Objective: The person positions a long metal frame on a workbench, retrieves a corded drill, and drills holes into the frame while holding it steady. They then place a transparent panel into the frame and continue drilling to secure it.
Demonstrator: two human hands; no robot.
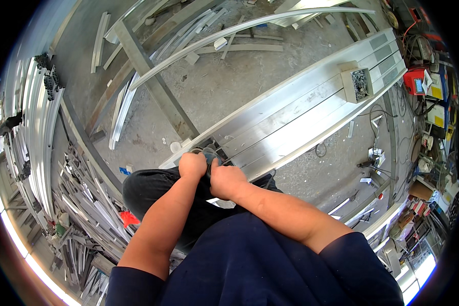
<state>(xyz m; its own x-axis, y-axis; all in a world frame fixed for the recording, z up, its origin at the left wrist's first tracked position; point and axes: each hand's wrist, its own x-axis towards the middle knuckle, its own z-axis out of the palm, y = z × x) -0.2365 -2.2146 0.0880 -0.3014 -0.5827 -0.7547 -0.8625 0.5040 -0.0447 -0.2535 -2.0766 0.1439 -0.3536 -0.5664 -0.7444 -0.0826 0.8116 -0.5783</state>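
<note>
In front of my body, both hands close around a dark grey, rounded tool (207,155), apparently a power tool; its exact kind is mostly hidden by my fingers. My left hand (193,165) grips it from the left. Just beside it, my right hand (226,180) wraps its right side, thumb raised along it. The tool is at the near end of a long, shiny aluminium panel (290,115) made of parallel strips. I cannot tell whether it touches the metal.
A small open box (348,84) of screws or similar fasteners stands on the panel's far end. Metal beams (155,86) and a long curved strip (250,23) lie left and beyond. Scrap profiles (89,204) pile up at left. Tools and a red machine (414,81) crowd the right.
</note>
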